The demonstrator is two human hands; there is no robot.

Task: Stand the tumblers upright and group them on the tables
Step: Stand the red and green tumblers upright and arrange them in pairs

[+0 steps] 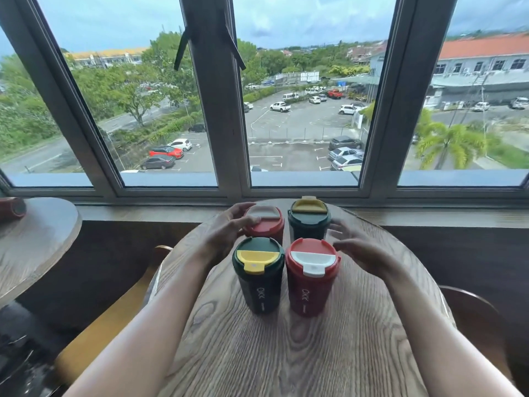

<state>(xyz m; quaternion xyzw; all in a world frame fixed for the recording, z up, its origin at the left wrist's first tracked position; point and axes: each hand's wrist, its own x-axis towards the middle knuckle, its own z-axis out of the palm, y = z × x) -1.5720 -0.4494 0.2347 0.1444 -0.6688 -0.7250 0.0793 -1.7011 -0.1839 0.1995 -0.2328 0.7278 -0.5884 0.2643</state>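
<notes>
From the head camera, four tumblers stand upright in a tight square on the round wooden tabletop (pixel 286 353) by the window. At the back sit a red tumbler (pixel 264 222) and a dark green tumbler (pixel 309 222). In front are a second green one with a yellow flap (pixel 258 273) and a second red one with a white flap (pixel 312 275). The front two are almost touching.

The left hand (pixel 229 227) rests on the back red tumbler, fingers curled loosely around its lid and side, not gripping hard as far as I can judge. The right hand (pixel 355 245) is spread, fingers apart, just beside the right-hand pair and holding nothing. It is blurred, so I cannot say whether it touches either one.

This looks like the last tidying of this group: nudging the back red tumbler in square with its neighbours.

On the second tabletop (pixel 37 242) at the far left, another reddish tumbler (pixel 13 208) seems to lie on its side. The next move likely means letting go here, reaching over, and standing that one up.
</notes>
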